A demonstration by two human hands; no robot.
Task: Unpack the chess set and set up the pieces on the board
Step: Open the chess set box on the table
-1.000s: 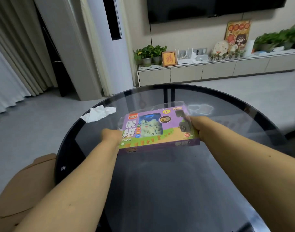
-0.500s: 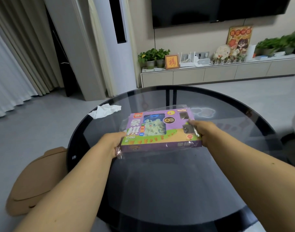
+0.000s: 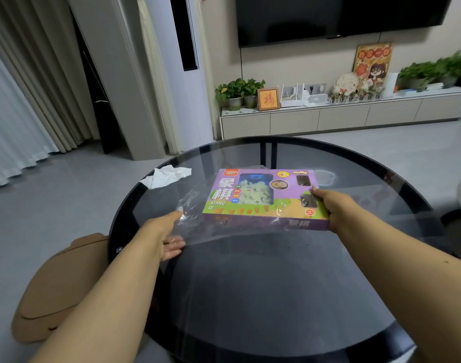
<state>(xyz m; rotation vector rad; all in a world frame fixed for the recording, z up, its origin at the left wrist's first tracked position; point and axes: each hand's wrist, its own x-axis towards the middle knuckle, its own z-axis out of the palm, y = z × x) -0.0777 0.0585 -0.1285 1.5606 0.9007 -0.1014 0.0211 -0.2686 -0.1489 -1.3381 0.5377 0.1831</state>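
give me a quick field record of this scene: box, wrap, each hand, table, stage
box: purple chess set box, sealed, lying flat on the table
wrap: clear plastic wrap partly pulled off the box's left end
left hand: left hand holds the loose wrap
right hand: right hand grips the box's right end
table: round dark glass table; crumpled white tissue at far left
stage: unwrapping; box not yet opened
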